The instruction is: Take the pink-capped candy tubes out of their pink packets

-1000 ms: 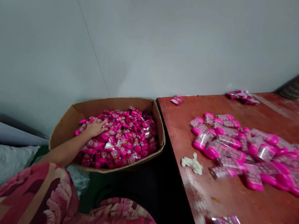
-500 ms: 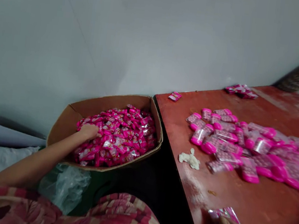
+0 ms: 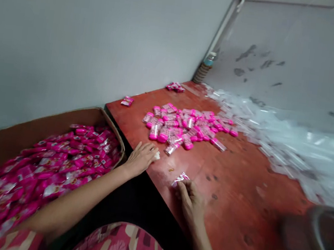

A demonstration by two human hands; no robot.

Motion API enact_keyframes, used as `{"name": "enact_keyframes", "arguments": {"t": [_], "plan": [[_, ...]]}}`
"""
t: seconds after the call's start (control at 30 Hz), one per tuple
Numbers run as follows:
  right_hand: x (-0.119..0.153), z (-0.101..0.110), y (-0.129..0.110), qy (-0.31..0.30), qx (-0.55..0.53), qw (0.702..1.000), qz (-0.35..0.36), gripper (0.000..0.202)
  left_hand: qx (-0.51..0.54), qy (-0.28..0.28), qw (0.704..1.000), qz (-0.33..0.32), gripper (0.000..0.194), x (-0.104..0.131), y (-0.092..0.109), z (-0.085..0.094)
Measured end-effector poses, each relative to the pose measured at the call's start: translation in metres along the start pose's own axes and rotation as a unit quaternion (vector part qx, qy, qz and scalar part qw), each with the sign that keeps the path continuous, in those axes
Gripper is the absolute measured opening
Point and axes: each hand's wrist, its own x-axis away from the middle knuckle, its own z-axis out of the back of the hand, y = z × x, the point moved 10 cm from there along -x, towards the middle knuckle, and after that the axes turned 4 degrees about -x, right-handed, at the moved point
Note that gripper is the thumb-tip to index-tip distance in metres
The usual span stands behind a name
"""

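My left hand lies at the table's left edge, fingers stretched out. It partly covers a small white lump, of which a bit shows at the fingertips; whether the fingers touch it I cannot tell. Farther right, my right hand pinches a small pink printed packet just above or on the red table. Beyond both hands spreads a pile of small clear containers with pink caps, filled with pinkish beads or balls.
On my left stands a cardboard box heaped with pink wrapped packets. Single packets lie by the wall. Many clear plastic sleeves cover the right back, a bottle stands in the corner, and a dark round container is at right.
My left hand has come out of the box of packets and over to the table's edge by the white lump. My view has turned right. The right hand still holds its packet.
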Motion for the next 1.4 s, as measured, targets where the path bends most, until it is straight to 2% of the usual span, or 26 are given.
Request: {"name": "enact_keyframes", "arguments": {"t": [0.07, 0.13, 0.27, 0.33, 0.43, 0.5, 0.57, 0.63, 0.73, 0.9, 1.03, 1.1, 1.13, 1.17, 1.23, 1.3, 1.33, 1.37, 1.4], "plan": [[-0.001, 0.002, 0.003, -0.005, -0.032, 0.999, -0.015, 0.020, 0.017, 0.030, 0.999, 0.008, 0.026, -0.005, 0.000, -0.010], [-0.003, 0.013, 0.009, 0.031, -0.087, 0.995, -0.039, 0.021, 0.051, 0.079, 0.995, 0.017, 0.020, -0.004, -0.004, -0.010], [-0.005, 0.038, 0.022, 0.116, -0.191, 0.971, -0.083, 0.025, 0.109, 0.155, 0.981, 0.053, 0.016, 0.005, -0.010, 0.007], [-0.004, 0.048, 0.021, 0.147, -0.212, 0.963, -0.079, 0.027, 0.115, 0.167, 0.978, 0.041, 0.022, 0.007, 0.004, 0.016], [-0.002, 0.052, 0.015, 0.151, -0.223, 0.960, -0.068, 0.026, 0.124, 0.116, 0.984, -0.059, 0.037, 0.007, 0.053, 0.014], [0.001, 0.050, 0.012, 0.130, -0.223, 0.964, -0.068, 0.023, 0.123, 0.055, 0.984, -0.112, 0.040, 0.005, 0.084, 0.001], [0.004, 0.049, 0.009, 0.108, -0.208, 0.970, -0.068, 0.022, 0.115, 0.013, 0.986, -0.124, 0.039, 0.003, 0.101, -0.014], [0.007, 0.052, 0.009, 0.095, -0.182, 0.976, -0.068, 0.021, 0.113, -0.005, 0.987, -0.114, 0.034, 0.000, 0.106, -0.025], [0.008, 0.057, 0.018, 0.091, -0.143, 0.981, -0.094, 0.023, 0.131, -0.002, 0.987, -0.098, 0.026, -0.002, 0.104, -0.031], [-0.002, 0.058, 0.023, 0.107, -0.110, 0.983, -0.098, 0.027, 0.190, 0.040, 0.978, -0.069, 0.025, -0.002, 0.095, -0.027], [-0.012, 0.039, 0.019, 0.059, -0.170, 0.977, -0.112, 0.037, 0.283, 0.050, 0.956, -0.053, 0.027, -0.003, 0.097, -0.019], [-0.015, 0.036, 0.016, 0.052, -0.206, 0.970, -0.118, 0.036, 0.369, 0.030, 0.929, 0.003, 0.033, -0.005, 0.091, -0.017], [-0.016, 0.038, 0.014, 0.057, -0.217, 0.967, -0.117, 0.036, 0.423, 0.006, 0.905, 0.049, 0.039, -0.006, 0.086, -0.020], [-0.017, 0.040, 0.012, 0.061, -0.225, 0.966, -0.114, 0.036, 0.480, -0.026, 0.871, 0.102, 0.044, -0.006, 0.082, -0.025], [-0.019, 0.041, 0.008, 0.055, -0.228, 0.965, -0.114, 0.035, 0.595, -0.114, 0.775, 0.182, 0.048, -0.001, 0.083, -0.040], [-0.021, 0.038, 0.005, 0.030, -0.221, 0.967, -0.122, 0.035, 0.682, -0.197, 0.676, 0.197, 0.046, 0.003, 0.098, -0.048], [-0.022, 0.035, 0.004, 0.017, -0.215, 0.968, -0.127, 0.035, 0.706, -0.222, 0.644, 0.195, 0.044, 0.005, 0.104, -0.050], [-0.022, 0.033, 0.004, 0.006, -0.209, 0.969, -0.130, 0.034, 0.717, -0.236, 0.626, 0.197, 0.041, 0.005, 0.107, -0.051], [-0.023, 0.031, 0.003, -0.004, -0.200, 0.971, -0.131, 0.034, 0.717, -0.242, 0.621, 0.204, 0.038, 0.006, 0.107, -0.053]]}}
